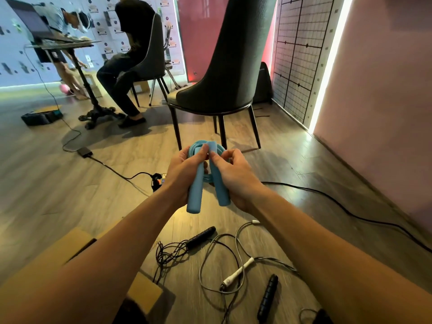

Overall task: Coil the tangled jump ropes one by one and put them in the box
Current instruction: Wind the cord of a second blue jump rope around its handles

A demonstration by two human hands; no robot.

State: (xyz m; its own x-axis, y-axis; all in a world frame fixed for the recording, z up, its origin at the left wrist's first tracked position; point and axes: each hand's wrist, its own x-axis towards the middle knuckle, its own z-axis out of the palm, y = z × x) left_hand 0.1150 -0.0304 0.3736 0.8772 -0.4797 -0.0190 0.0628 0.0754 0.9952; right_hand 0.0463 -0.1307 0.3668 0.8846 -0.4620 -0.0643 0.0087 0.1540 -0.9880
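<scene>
Left hand (184, 164) and right hand (230, 170) grasp the blue jump rope (205, 174); loosening could spring its coil.

You are in a staged indoor recording room, not a home | black-lined measuring grid panel (297, 54) on your right wall | glowing vertical light strip (327, 66) | open grey laptop (30, 22) on a pedestal table | black power cables (327, 195) across wood-plank floor
</scene>
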